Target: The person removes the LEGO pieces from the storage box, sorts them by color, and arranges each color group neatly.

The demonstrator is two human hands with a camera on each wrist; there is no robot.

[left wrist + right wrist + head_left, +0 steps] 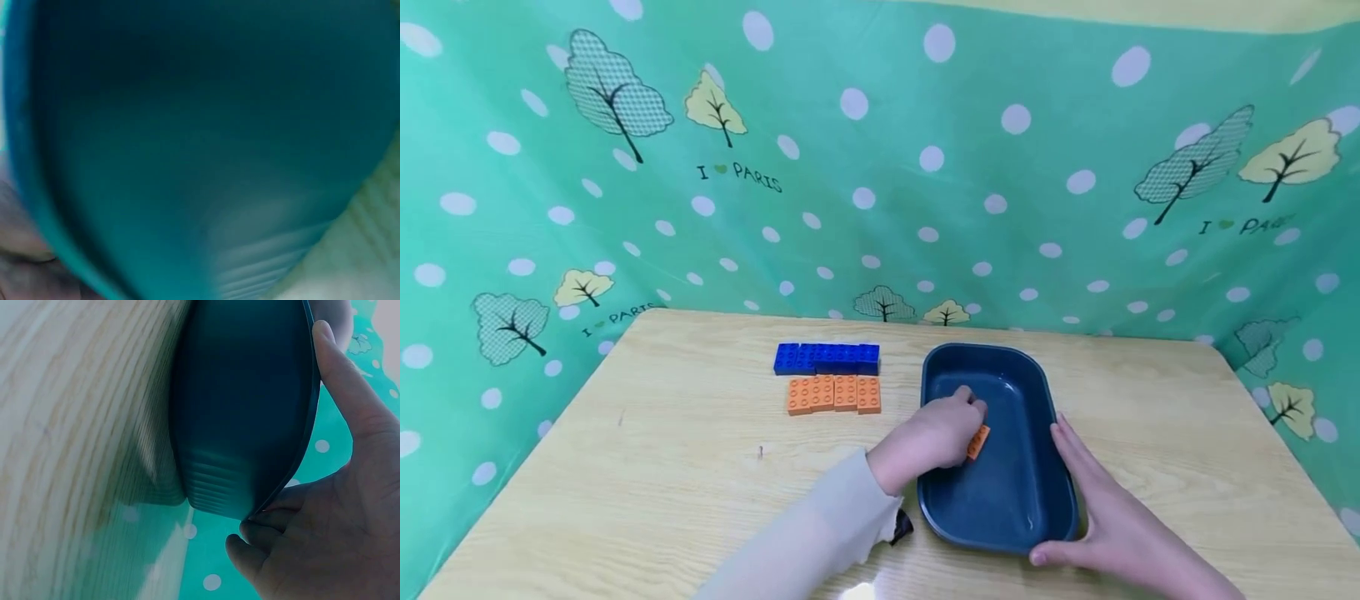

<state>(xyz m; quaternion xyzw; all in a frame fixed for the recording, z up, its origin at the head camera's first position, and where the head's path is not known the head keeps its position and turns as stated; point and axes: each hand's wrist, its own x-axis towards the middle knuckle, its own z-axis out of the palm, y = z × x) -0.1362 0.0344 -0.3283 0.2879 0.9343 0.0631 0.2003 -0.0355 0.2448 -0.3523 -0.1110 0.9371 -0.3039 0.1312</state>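
A dark blue rectangular tray point(1015, 500) rests on the table. My left hand point(942, 427) reaches down inside it with bent fingers. An orange toy brick point(977, 442) with studs shows beside the hand, between it and the tray floor; the fingertips around it are partly hidden. My right hand point(1097, 508) grips the tray's near right corner, thumb at the near rim and fingers along the right side. In the right wrist view, the thumb and curled fingers of the right hand point(331, 494) touch the rim. The left wrist view is blurred and mostly shows the tray wall point(187, 156).
Left of the tray, a row of orange bricks point(835, 394) lies in front of a row of blue bricks point(827, 359). A small black object point(902, 527) sits by the left sleeve. Behind the wooden table point(647, 467) hangs a green dotted cloth point(895, 167).
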